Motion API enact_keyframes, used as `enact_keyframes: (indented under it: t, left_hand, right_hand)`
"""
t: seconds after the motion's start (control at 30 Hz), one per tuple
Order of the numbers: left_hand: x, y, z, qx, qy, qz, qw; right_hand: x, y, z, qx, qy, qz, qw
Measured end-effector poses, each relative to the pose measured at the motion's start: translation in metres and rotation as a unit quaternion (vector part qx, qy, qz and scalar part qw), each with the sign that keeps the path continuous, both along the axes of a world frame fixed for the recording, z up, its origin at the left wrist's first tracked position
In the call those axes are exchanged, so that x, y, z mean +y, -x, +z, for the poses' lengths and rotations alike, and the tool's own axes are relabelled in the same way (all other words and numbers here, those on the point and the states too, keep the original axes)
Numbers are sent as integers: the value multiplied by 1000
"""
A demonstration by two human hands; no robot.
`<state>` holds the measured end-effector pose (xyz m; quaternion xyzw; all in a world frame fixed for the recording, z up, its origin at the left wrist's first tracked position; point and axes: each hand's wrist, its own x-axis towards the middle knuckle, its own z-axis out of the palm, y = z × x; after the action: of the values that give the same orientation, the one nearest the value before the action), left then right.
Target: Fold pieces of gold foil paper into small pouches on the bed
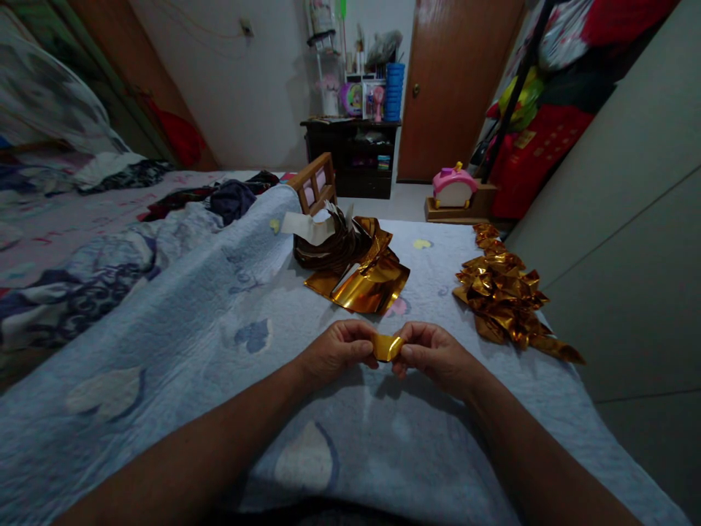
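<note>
Between my two hands is a small folded piece of gold foil paper (pixel 388 348), held just above the blue bedspread. My left hand (pixel 350 345) pinches its left end between thumb and fingers. At the other end, my right hand (pixel 428 351) grips it the same way. Just beyond lie loose shiny gold foil sheets (pixel 369 281), beside a curled stack of sheets (pixel 326 245) with brown edges and a pale sheet on top. To the right sits a heap of folded gold foil pieces (pixel 504 292).
The blue bedspread (pixel 219 409) has heart patterns. Crumpled clothes and bedding (pixel 109 248) lie at the left. A wooden rail (pixel 318 183) rises behind the stack. A pink toy (pixel 454 186) and a dark shelf (pixel 350 157) stand at the back. A pale cabinet (pixel 629 256) borders the right.
</note>
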<state>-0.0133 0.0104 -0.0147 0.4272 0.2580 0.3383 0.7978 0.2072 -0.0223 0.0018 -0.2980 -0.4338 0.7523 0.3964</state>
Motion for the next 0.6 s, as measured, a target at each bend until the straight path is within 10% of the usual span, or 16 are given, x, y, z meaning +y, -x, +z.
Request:
enact_keyframes:
  t: [0.6]
  left_hand:
    - [1, -1, 1, 1, 26, 13, 1000]
  right_hand:
    - [2, 0, 0, 5, -22, -31, 999]
